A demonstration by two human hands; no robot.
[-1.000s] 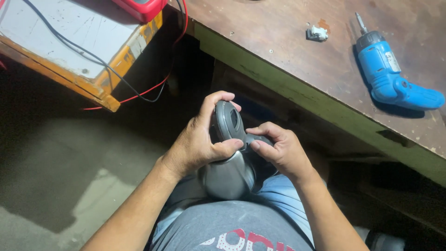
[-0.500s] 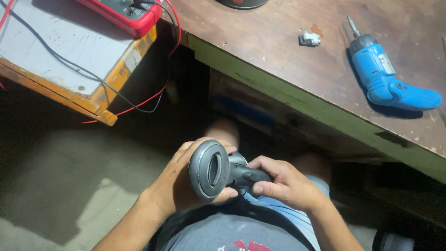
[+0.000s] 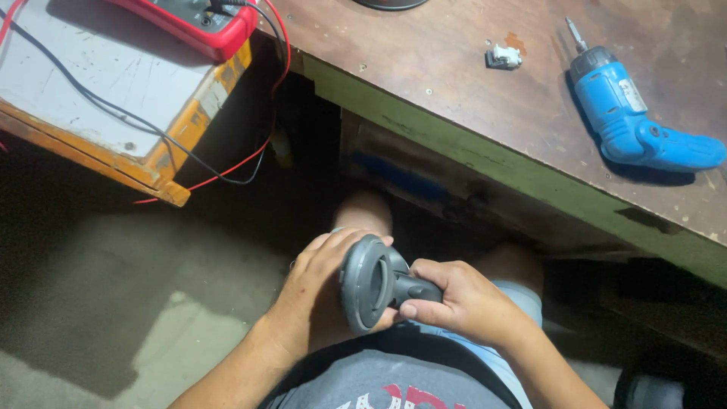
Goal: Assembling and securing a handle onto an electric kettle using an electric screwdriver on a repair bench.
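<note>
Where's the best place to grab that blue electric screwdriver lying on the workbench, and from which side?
Probably the handle of the blue screwdriver, the longer part that lies flat and points right, with bare workbench around it. Come from above and close across its width. Its bit tip points up and left, away from that end. Both the left hand and right hand hold a grey round part.

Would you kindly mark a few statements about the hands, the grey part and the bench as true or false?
1. Both hands hold the grey round part. True: left hand and right hand grip it.
2. The blue drill is in the right hand. False: it lies on the wooden bench.
3. A red multimeter sits on the white-topped box. True.
4. The small white piece lies on the floor. False: it is on the bench.
</note>
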